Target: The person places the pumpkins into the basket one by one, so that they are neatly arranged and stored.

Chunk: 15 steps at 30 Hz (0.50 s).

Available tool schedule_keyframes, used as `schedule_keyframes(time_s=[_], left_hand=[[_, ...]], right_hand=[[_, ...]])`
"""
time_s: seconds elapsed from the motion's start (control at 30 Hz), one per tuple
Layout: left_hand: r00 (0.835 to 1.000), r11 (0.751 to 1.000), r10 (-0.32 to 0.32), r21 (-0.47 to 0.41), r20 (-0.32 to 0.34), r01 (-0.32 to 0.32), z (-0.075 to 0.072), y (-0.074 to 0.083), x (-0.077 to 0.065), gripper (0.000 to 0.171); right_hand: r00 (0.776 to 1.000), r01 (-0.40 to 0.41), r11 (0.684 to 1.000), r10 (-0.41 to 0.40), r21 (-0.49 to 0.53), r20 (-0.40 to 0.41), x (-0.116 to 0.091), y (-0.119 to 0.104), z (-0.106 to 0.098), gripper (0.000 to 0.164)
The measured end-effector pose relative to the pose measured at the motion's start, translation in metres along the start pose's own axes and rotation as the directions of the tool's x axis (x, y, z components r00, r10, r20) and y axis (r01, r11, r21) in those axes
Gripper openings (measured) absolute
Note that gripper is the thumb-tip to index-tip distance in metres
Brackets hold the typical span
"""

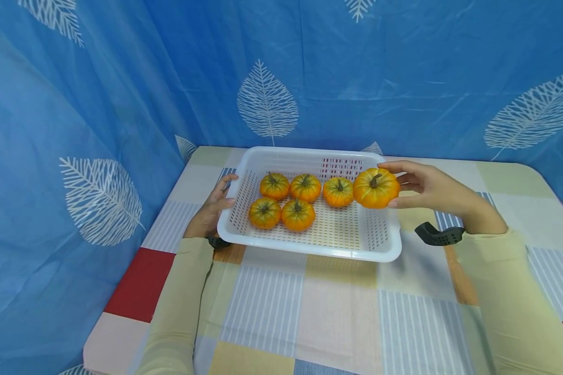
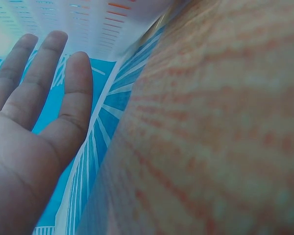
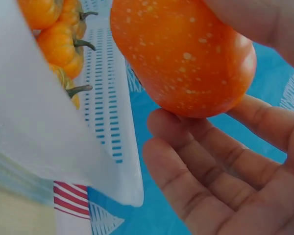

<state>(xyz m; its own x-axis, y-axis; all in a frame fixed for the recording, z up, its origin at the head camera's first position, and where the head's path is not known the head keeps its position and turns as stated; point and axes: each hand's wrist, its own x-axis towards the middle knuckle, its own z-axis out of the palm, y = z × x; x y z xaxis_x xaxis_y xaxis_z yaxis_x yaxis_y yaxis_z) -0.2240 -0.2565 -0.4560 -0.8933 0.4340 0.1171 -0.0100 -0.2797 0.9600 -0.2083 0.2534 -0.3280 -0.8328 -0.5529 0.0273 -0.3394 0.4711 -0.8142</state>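
Observation:
My right hand (image 1: 429, 190) holds a small orange pumpkin (image 1: 376, 188) by its side between thumb and fingers, stem up, over the right end of a white plastic basket (image 1: 309, 250). In the right wrist view the speckled underside of this pumpkin (image 3: 186, 58) shows, with some fingers spread below it. Several similar pumpkins (image 1: 298, 214) sit inside the basket, mostly towards its left and middle. At the basket's left end, my left hand (image 1: 212, 208) has its thumb and fingertips at the rim. Fairly straight fingers of that hand (image 2: 44, 98) show below the basket wall in the left wrist view.
The basket stands on a table with a patchwork-patterned cloth (image 1: 338, 312). A blue curtain with white leaf prints (image 1: 338, 78) hangs behind the table and along its left side. Black straps with a camera mount (image 1: 438, 235) sit at the wrists.

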Motion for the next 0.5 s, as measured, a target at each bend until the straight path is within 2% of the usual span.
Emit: schedule_keyframes(time_s=[0.2, 0.5], left_hand=[[1.0, 1.0, 0.004, -0.007, 0.0, -0.004, 0.0, 0.0, 0.0, 0.055], [1.0, 1.0, -0.015, 0.003, -0.026, 0.015, 0.002, 0.001, 0.0, 0.055]], right_hand=[[0.995, 0.015, 0.999, -0.019, 0.032, 0.1, 0.013, -0.008, 0.0, 0.074], [0.974, 0.023, 0.999, -0.016, -0.028, 0.224, 0.033, -0.017, 0.001, 0.074]])
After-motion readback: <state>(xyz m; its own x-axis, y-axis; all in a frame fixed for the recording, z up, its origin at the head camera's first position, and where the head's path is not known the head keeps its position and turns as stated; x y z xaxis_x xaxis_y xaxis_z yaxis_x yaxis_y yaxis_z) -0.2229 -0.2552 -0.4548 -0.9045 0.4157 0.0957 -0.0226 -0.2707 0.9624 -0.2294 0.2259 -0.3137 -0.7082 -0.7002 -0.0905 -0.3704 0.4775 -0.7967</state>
